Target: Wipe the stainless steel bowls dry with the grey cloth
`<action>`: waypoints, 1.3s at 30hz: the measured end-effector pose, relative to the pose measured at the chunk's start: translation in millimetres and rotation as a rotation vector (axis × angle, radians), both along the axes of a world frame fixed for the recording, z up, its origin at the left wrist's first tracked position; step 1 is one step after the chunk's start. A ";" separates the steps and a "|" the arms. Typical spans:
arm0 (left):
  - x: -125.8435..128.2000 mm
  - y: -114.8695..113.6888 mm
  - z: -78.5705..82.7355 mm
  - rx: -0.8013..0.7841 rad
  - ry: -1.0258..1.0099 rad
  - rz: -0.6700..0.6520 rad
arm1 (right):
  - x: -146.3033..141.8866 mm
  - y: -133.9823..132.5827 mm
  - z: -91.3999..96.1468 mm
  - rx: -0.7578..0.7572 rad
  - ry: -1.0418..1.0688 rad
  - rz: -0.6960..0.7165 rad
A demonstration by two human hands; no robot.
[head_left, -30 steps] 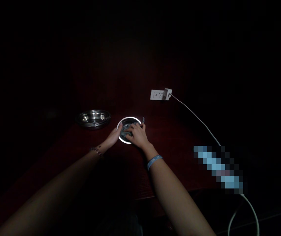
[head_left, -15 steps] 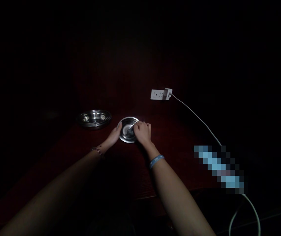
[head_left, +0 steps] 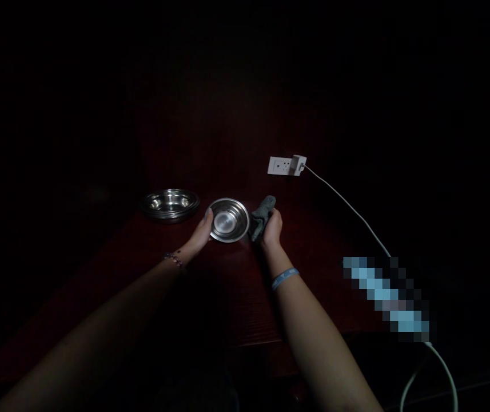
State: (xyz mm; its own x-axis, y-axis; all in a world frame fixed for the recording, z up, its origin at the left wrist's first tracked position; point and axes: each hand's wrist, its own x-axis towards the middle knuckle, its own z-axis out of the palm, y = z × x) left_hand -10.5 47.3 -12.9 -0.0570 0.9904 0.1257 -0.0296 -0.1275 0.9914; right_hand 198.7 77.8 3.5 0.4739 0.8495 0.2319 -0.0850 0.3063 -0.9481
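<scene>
My left hand [head_left: 202,233] grips a small shiny metal bowl [head_left: 230,220] by its left side, thumb over the rim. The bowl tilts a little, its inside facing me. Just right of the bowl, my right hand [head_left: 273,229] is closed round a bunched dark grey cloth [head_left: 262,216], which sticks out above the fingers. Cloth and bowl lie close together at the bowl's right rim; the fingers behind the cloth are partly hidden. To the left, a stack of wider metal bowls [head_left: 170,206] rests on the dark red table [head_left: 245,309].
On the back wall is a white socket [head_left: 279,166] with a charger [head_left: 299,164] plugged in. Its white cable [head_left: 347,207] runs down right to a pixelated bluish object [head_left: 384,300]. The table's front edge shows faintly; the surroundings are very dark.
My right hand has drawn the cloth out of the bowl to its right side and turned. The bowl now tilts slightly, still in my left hand.
</scene>
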 end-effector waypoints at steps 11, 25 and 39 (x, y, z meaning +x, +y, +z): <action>13.2 -10.5 13.1 -0.093 -0.122 -0.047 | -14.1 -19.3 2.0 0.016 -0.559 0.057; 11.5 -11.8 19.5 0.115 -0.088 0.061 | -26.5 -22.1 -2.8 -0.271 -0.084 0.513; 1.9 3.0 8.3 0.121 -0.009 0.132 | -35.7 -23.5 -10.5 -0.261 0.029 0.459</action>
